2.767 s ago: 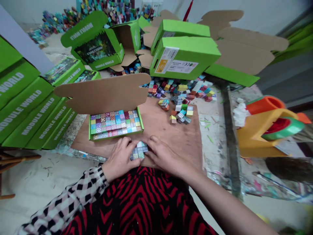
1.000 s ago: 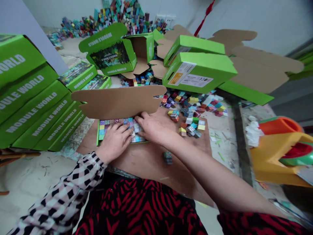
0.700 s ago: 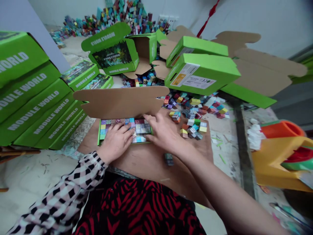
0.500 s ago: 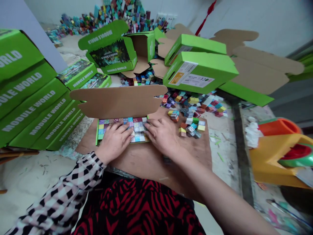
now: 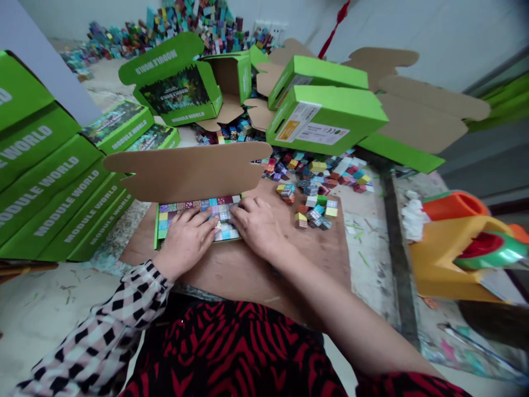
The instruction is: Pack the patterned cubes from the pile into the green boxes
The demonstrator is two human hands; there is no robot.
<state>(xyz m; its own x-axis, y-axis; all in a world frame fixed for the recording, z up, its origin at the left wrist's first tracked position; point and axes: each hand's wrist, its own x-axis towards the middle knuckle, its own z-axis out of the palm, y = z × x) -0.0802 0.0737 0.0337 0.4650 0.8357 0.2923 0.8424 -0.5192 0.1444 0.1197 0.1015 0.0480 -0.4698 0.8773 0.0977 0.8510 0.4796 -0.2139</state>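
Note:
An opened green cardboard box [image 5: 156, 231] lies before me, its brown lid [image 5: 190, 173] standing up at the back. Rows of small patterned cubes [image 5: 225, 214] fill it in many colours. My left hand [image 5: 185, 237] rests with fingers stretched across the cubes on the left and middle. At the box's right end, my right hand [image 5: 258, 226] lays its fingertips on the cubes and the edge. Both hands look flat, gripping nothing that I can see. Part of the cube layer is hidden under the fingers.
Loose cubes [image 5: 316, 212] lie on the brown board [image 5: 248, 275] to the right, with more behind. Stacked green boxes [image 5: 58, 204] rise at the left. Open green boxes [image 5: 326, 118] stand at the back. A yellow tape dispenser [image 5: 438, 253] sits at the far right.
The whole view has shifted slightly, so things appear further left. Both hands stay on the cubes in the box, with little visible movement against it.

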